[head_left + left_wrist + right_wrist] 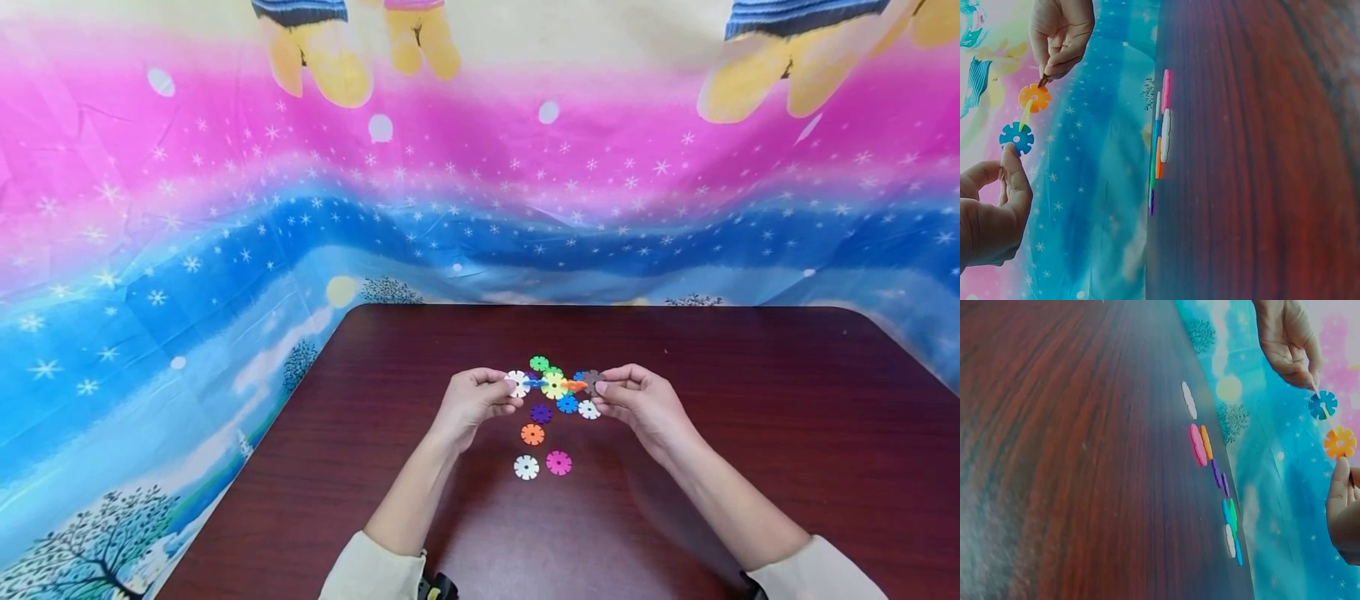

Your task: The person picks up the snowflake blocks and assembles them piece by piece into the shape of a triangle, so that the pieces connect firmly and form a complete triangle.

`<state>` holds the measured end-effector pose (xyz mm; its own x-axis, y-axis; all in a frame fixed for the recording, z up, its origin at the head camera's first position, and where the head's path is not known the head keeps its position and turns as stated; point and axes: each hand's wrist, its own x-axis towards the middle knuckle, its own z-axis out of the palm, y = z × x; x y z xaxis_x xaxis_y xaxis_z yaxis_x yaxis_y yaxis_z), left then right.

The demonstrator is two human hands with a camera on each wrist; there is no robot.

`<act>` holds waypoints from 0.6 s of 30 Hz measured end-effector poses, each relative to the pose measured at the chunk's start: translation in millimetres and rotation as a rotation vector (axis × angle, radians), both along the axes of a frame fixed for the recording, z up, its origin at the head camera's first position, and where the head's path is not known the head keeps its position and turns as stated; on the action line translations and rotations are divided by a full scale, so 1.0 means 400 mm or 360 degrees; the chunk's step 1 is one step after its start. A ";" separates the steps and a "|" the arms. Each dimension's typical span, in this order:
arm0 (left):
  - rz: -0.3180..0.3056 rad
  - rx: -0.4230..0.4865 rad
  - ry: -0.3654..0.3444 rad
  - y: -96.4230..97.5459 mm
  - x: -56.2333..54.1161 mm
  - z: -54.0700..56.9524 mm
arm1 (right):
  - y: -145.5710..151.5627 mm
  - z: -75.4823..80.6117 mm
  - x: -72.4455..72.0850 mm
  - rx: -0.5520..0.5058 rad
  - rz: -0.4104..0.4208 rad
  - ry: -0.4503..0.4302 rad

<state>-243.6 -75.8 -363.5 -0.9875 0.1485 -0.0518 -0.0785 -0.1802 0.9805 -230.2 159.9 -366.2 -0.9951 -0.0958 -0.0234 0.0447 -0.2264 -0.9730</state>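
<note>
A short chain of slotted plastic discs is stretched between both hands above the table. My left hand (476, 404) pinches the white disc (517, 384) at its left end. Beside that come a blue disc (1016, 139), a yellow disc (554, 385) in the middle and an orange disc (1340, 443). At the right end, the thumb and fingers of my right hand (647, 408) pinch a brown disc (592, 382). Neighbouring discs sit crosswise, so the blue and orange ones appear edge-on from the head. The wrist views show the chain raised off the tabletop.
Loose discs lie on the dark red table (337, 467) below the chain: a pink one (558, 463), a white one (527, 467), an orange one (532, 434), a purple one (541, 413) and several others. A printed cloth (480, 183) hangs behind the table.
</note>
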 end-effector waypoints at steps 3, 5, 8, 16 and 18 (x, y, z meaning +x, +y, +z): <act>0.0004 -0.0022 0.0006 0.003 0.001 0.000 | -0.008 0.003 0.004 -0.0011 -0.0030 0.0030; 0.0008 -0.0026 0.0005 0.005 0.002 0.000 | -0.013 0.004 0.007 -0.0012 -0.0048 0.0049; 0.0017 -0.0027 -0.0002 0.006 0.001 -0.001 | -0.018 0.005 0.011 0.0001 -0.0074 0.0069; 0.0051 -0.0011 -0.0008 0.003 -0.003 -0.003 | -0.029 -0.007 0.007 0.0007 -0.0123 0.0082; 0.0053 -0.0006 0.0001 0.002 -0.003 -0.003 | -0.033 -0.010 0.007 0.0008 -0.0143 0.0076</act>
